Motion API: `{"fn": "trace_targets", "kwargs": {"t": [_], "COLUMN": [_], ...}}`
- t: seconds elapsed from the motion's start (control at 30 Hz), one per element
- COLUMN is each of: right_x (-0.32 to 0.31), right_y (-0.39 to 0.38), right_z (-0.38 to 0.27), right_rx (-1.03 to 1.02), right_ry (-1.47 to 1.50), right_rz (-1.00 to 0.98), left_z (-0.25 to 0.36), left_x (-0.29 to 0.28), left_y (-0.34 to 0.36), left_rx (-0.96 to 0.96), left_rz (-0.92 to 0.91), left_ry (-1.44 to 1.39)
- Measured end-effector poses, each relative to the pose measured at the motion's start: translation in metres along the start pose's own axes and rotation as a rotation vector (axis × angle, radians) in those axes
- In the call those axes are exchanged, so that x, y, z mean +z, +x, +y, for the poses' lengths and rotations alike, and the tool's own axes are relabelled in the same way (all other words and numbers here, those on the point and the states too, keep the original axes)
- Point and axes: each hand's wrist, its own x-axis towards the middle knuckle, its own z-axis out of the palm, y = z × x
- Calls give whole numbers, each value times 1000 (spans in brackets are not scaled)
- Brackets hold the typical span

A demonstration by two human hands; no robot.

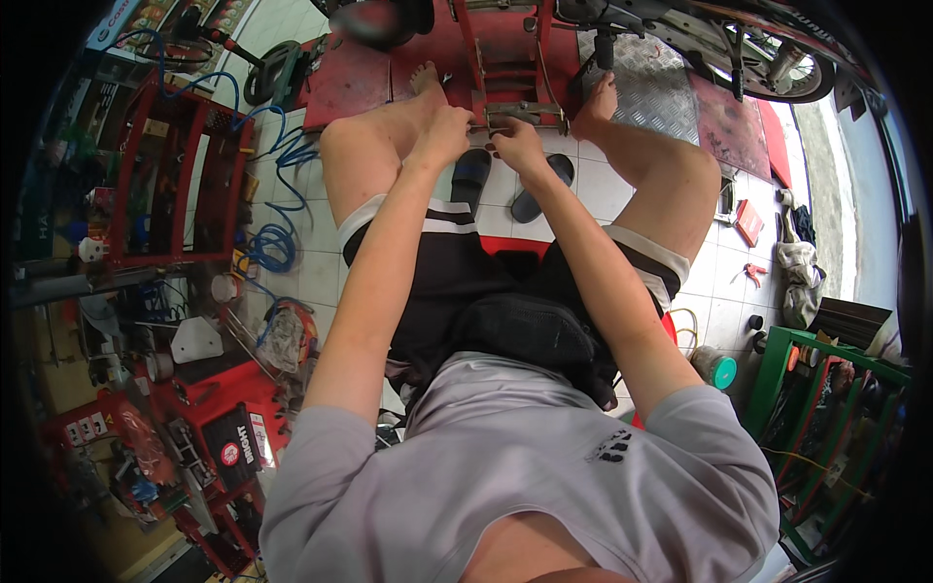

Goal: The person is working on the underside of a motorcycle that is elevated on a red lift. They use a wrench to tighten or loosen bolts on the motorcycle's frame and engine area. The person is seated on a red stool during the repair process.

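Note:
My left hand (450, 133) and my right hand (520, 148) are close together in front of a red metal frame (512, 70). The fingers of both hands are curled in. Whatever is between them is too small and too far off to make out. Just beyond my fingers, a dull metal bar (526, 110) runs across the near end of the frame. Below my hands, a dark pair of slippers, a left one (470, 178) and a right one (542, 187), lies on the tiles between my bare feet.
A motorcycle (748, 49) stands at the far right beside a metal tread plate (641, 92). Blue coiled hose (272, 246) hangs by a red rack (180, 185) on the left. Red pliers (751, 273), a jar with a green lid (719, 371) and a green rack (777, 389) are on the right.

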Motion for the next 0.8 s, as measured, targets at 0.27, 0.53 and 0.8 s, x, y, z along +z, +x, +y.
{"fn": "trace_targets", "kwargs": {"t": [0.27, 0.53, 0.8], "right_x": [2, 2, 3], "right_y": [5, 3, 5], "right_z": [4, -2, 1], "right_rx": [-89, -18, -30], "right_ry": [-178, -159, -149], "right_rz": [68, 17, 36], "left_z": [1, 15, 5], "left_x": [-5, -21, -8], "left_y": [2, -4, 1], "left_rx": [-49, -103, -14], "left_rz": [-62, -13, 22], "left_ry": [-78, -12, -51]}}
